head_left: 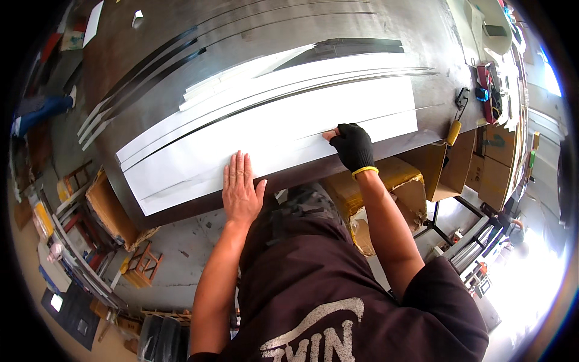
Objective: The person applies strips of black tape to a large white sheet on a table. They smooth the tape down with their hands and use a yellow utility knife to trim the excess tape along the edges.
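1. Two hands are over a white sheet [277,123], which lies on the table [422,27] under and beyond them.
2. Left hand [241,192]: bare, flattened, fingers extended, thumb apart.
3. Right hand [353,146]: black-gloved, curled; I cannot tell whether it pinches anything.
4. Right of it: a yellow-handled tool [453,133].

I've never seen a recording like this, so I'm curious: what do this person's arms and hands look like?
The left hand wears no glove. The right hand wears a black knitted-looking glove with a bright yellow cuff and some fingertip left uncovered. Both forearms are bare below short, dark sleeves. No cables show on either arm.
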